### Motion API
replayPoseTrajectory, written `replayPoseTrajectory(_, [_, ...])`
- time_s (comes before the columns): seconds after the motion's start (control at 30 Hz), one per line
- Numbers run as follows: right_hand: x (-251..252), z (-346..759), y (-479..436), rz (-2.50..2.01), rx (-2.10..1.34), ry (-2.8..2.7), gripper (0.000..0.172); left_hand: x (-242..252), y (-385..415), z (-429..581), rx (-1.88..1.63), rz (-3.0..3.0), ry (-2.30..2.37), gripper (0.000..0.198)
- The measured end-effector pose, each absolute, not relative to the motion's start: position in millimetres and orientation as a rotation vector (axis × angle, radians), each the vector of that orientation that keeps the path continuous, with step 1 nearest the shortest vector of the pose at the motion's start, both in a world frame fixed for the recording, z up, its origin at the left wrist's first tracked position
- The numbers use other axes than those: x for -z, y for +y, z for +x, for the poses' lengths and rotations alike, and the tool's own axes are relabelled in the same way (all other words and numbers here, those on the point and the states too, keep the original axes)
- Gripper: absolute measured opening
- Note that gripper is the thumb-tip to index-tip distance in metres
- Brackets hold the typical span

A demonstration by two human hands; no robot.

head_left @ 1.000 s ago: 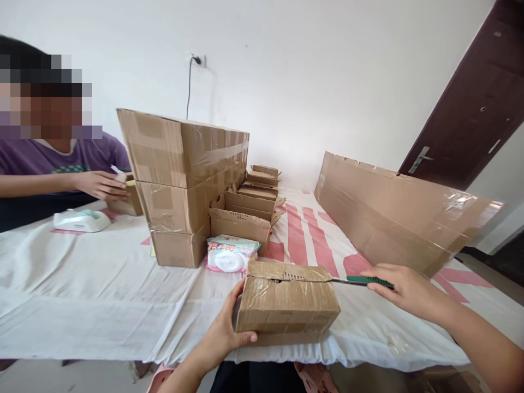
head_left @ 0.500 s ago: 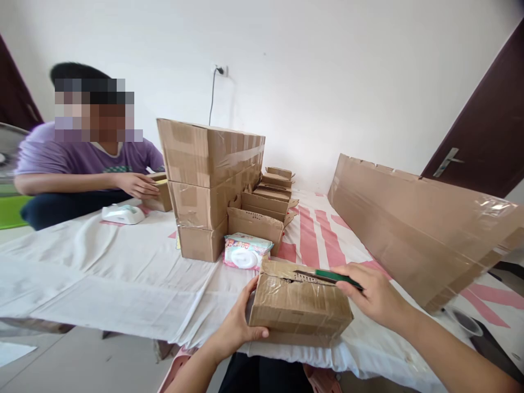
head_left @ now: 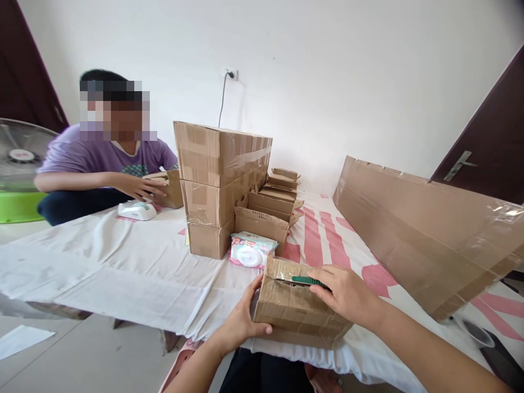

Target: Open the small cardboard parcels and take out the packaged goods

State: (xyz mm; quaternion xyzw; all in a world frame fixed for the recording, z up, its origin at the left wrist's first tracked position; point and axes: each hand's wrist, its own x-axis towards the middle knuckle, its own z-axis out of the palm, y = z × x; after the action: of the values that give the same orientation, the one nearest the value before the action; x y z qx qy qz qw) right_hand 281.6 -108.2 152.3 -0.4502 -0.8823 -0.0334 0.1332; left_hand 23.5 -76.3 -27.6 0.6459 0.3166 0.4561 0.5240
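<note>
Left hand grips taped cardboard box; right hand holds green-handled cutter at its top.

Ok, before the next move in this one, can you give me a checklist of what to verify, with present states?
1. Brown, taped cardboard box braced by the left hand at its left end: ok.
2. Right hand gripping the green-handled cutter: ok.
3. Cutter over the box's top: ok.
4. Cutter pointed away from the left hand: not ok, it points toward that side.
5. Box well back from the near edge of the white-and-pink cloth: not ok, it sits close to that edge.
6. Depth of the cutter's tip in the cardboard: cannot tell.
</note>
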Motion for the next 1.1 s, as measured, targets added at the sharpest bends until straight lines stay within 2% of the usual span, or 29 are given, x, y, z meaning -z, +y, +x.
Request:
replayPoseTrajectory(0.2, [-157.6, 314.9, -122.8, -1.353, 0.106, -2.540, 0.024, 25.3, -77.6, 24.0, -1.092, 1.561, 0.796, 0.125])
replayPoseTrajectory(0.4, [-146.3, 376.8, -123.6, -1.388, 0.024, -2.115, 0.029, 22.0, -79.1, 24.7, -1.082, 1.552, 0.783, 0.127])
replayPoseTrajectory(0.57, [-77.9, 421.0, -112.4, -1.651, 0.065, -1.897, 0.034, 21.0, -79.5, 24.2, -1.088, 1.564, 0.788, 0.125])
replayPoseTrajectory(0.7, [-11.3, 436.8, -119.5, -1.761, -0.017, -1.951, 0.031, 20.5, -79.0, 24.6, -1.092, 1.570, 0.785, 0.126])
replayPoseTrajectory(0.8, [7.5, 440.6, -123.8, -1.778, -0.039, -2.073, 0.033, 20.4, -78.8, 25.1, -1.090, 1.566, 0.776, 0.129])
replayPoseTrajectory(0.93, [-25.0, 430.7, -112.7, -1.835, 0.026, -2.115, 0.036, 19.4, -80.5, 24.7, -1.083, 1.565, 0.814, 0.128])
replayPoseTrajectory(1.1, [-103.0, 368.2, -103.0, -1.487, 0.190, -2.041, 0.024, 17.6, -81.4, 24.0, -1.087, 1.566, 0.800, 0.126])
